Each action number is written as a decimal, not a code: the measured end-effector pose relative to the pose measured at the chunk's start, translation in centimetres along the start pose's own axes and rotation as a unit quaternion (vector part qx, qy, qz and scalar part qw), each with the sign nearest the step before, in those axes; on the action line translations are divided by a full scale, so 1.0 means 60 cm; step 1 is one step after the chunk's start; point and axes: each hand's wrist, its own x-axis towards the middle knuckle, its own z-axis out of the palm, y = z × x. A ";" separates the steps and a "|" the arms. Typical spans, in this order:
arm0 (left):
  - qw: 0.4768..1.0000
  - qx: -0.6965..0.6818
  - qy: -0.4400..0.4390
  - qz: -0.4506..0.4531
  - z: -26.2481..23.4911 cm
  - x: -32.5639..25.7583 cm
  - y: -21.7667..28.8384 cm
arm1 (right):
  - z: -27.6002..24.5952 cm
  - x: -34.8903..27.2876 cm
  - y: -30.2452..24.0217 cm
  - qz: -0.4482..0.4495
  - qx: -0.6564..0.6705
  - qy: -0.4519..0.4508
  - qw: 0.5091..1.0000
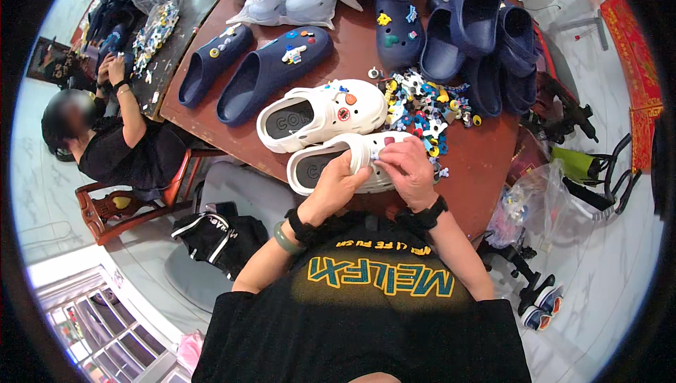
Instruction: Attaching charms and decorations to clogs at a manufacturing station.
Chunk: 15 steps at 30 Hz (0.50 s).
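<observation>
Black fabric T-shirt sits nearest; beyond it, the left hand clasps a smooth, rounded white clog on the reddish-brown counter. The right hand pinches at its perforated toe, contents unclear. Glossy, lumpy charms heap beyond.

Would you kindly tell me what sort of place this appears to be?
It looks like a small, informal workroom, perhaps in a home: a heap of colourful charms lies on the brown table, with navy clogs and white clogs beside it, and another person sits at a second table.
</observation>
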 end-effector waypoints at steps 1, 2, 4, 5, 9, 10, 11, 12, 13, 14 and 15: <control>1.000 0.001 0.002 -0.001 0.001 0.000 0.000 | -0.001 -0.004 0.004 -0.039 -0.026 -0.001 0.999; 1.000 0.005 0.013 -0.007 0.003 -0.001 0.000 | -0.003 -0.007 0.006 -0.039 -0.024 -0.001 0.999; 1.000 0.008 0.023 -0.014 0.007 -0.003 0.016 | -0.010 -0.015 0.010 -0.042 -0.062 -0.018 0.997; 0.999 0.031 0.031 -0.021 0.012 -0.002 0.040 | -0.015 -0.017 0.009 -0.040 -0.064 -0.017 0.997; 0.993 0.091 0.063 -0.052 0.009 0.013 0.039 | -0.026 -0.027 0.007 -0.046 -0.091 -0.067 0.993; 0.993 0.092 0.061 -0.051 0.008 0.016 0.029 | -0.028 -0.029 0.007 -0.046 -0.094 -0.080 0.991; 0.994 0.084 0.063 -0.024 0.006 0.019 0.019 | -0.030 -0.030 0.005 -0.046 -0.096 -0.077 0.991; 0.995 0.075 0.065 0.002 0.006 0.021 0.012 | -0.033 -0.033 0.004 -0.035 -0.083 -0.090 0.992; 0.995 0.076 0.063 0.002 0.005 0.021 0.009 | -0.036 -0.035 0.002 -0.024 -0.070 -0.102 0.992; 0.994 0.081 0.066 0.002 0.003 0.021 0.007 | -0.043 -0.035 -0.003 -0.021 -0.067 -0.116 0.991; 0.994 0.086 0.071 0.003 0.003 0.020 0.007 | -0.046 -0.039 -0.004 -0.020 -0.067 -0.115 0.991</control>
